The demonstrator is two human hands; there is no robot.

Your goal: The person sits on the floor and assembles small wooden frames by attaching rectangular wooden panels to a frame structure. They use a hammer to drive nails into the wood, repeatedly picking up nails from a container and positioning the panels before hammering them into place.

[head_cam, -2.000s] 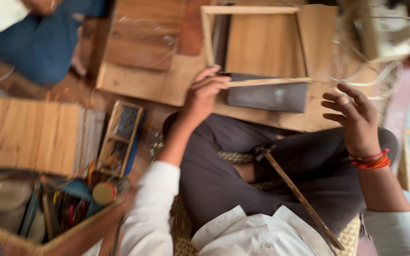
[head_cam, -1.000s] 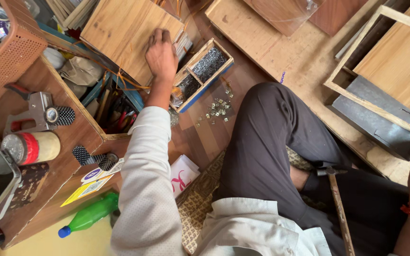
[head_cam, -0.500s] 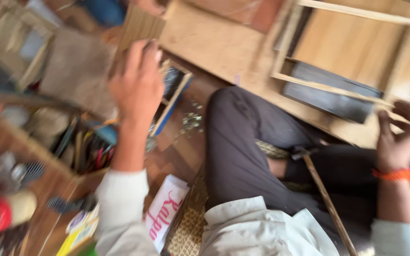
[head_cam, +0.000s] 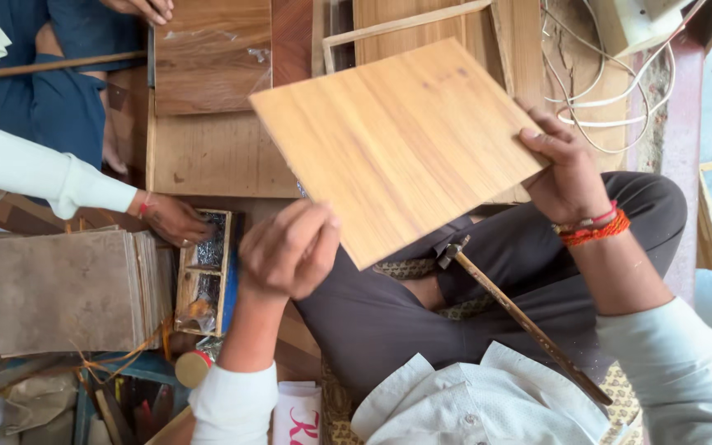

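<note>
Holding a light wooden panel [head_cam: 397, 148] tilted over the lap, both hands pinching its edges: left hand [head_cam: 288, 251] low corner, right hand [head_cam: 566, 169] far side | panel's picked up, not laid on anything yet | hammer [head_cam: 521, 317] resting across the legs | co-worker's hand [head_cam: 173, 218] by the nail tray [head_cam: 206, 272] | board stack [head_cam: 72, 288] and plywood floor [head_cam: 208, 152], cluttered workshop

1. Left hand [head_cam: 290, 251]: fingertips hidden behind the panel [head_cam: 397, 148].
2. Frame [head_cam: 409, 25] mostly covered by the panel.
3. Hammer [head_cam: 521, 317]: handle end lost behind the sleeve [head_cam: 686, 379].
4. Box [head_cam: 206, 272] contents too small to tell.
5. Co-worker's upper hand [head_cam: 138, 8] cut off by the top edge.
</note>
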